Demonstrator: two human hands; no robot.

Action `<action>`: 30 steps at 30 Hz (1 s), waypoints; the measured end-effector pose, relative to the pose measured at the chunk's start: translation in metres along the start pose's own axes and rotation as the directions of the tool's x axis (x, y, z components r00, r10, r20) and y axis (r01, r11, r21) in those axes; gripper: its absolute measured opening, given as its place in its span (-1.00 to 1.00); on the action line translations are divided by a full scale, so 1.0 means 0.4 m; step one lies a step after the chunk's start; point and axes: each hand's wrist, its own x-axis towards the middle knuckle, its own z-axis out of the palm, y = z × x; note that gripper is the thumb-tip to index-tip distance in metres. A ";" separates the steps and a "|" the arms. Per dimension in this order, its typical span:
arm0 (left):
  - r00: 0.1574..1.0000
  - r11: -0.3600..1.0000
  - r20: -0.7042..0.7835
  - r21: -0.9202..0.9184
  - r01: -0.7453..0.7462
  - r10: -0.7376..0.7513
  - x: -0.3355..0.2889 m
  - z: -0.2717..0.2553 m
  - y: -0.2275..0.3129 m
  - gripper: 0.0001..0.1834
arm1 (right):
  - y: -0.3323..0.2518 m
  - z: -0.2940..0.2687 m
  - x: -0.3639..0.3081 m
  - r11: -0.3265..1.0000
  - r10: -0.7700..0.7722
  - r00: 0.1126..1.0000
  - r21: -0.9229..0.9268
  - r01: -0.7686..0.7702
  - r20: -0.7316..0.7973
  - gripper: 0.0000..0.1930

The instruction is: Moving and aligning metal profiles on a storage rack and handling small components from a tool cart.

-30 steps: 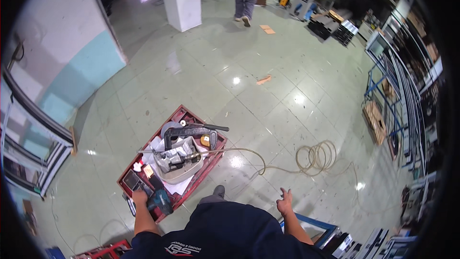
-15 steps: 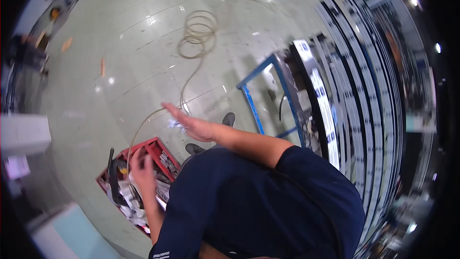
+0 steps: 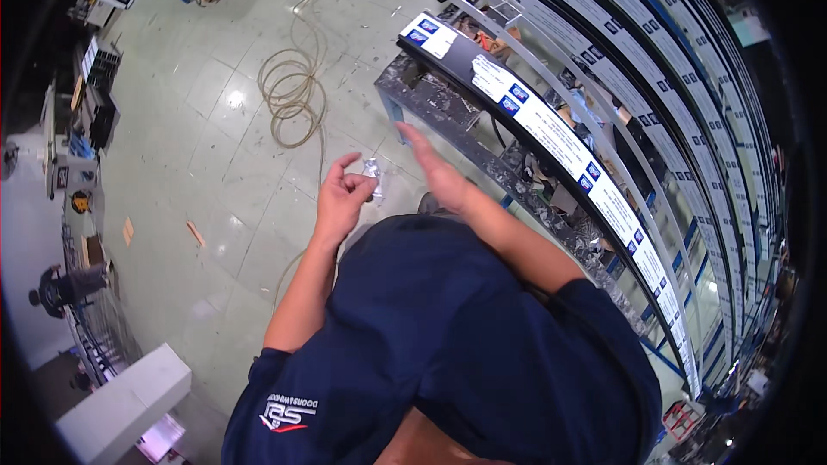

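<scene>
My left hand point(image 3: 341, 198) is raised in front of my body, its thumb and forefinger closed on a small crumpled silvery plastic packet point(image 3: 373, 174). The packet's far side hangs over the floor, and its contents cannot be made out. To its right, my right hand point(image 3: 441, 174) is stretched out flat with nothing in it, fingers pointing toward the workbench point(image 3: 409, 90). A long dark profile with white printed film point(image 3: 551, 133) lies along that bench, apart from both hands.
Further right, several long film-covered profiles point(image 3: 655, 60) are racked side by side. A pale hose point(image 3: 293, 103) lies coiled on the floor ahead. Wood scraps point(image 3: 196, 234) lie at left, near a white block-shaped object point(image 3: 129, 400). Another person point(image 3: 65, 288) is at far left.
My left hand has come up and away from the red toolbox, which is now out of sight. My right hand has moved rightward. The view has turned, bringing more of the bench in.
</scene>
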 end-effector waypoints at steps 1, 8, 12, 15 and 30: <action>0.999 0.999 0.000 0.009 -0.043 0.043 0.045 -0.006 -0.020 -0.46 | 0.000 -0.056 -0.022 0.998 0.037 0.998 0.055 -0.035 -0.046 -0.26; 0.956 0.287 -0.116 0.938 0.195 -0.271 0.326 -0.164 -0.102 -0.63 | 0.058 -0.322 -0.248 0.949 0.304 0.732 0.257 -0.180 -0.610 -0.52; 0.991 0.303 -0.137 0.944 0.132 -0.005 0.483 -0.113 0.036 -0.57 | 0.085 -0.368 -0.206 0.984 0.094 0.547 -0.006 -0.177 -0.832 -0.68; 0.929 0.409 0.152 0.865 -0.290 0.338 0.655 -0.027 0.109 -0.57 | 0.016 -0.382 -0.036 0.852 -0.092 0.578 -0.365 -0.377 -0.811 -0.67; 0.835 0.888 0.487 0.222 -0.402 0.256 1.207 0.269 0.253 -0.46 | 0.031 -0.392 0.230 0.704 -0.159 0.390 -0.380 -0.599 -0.907 -0.85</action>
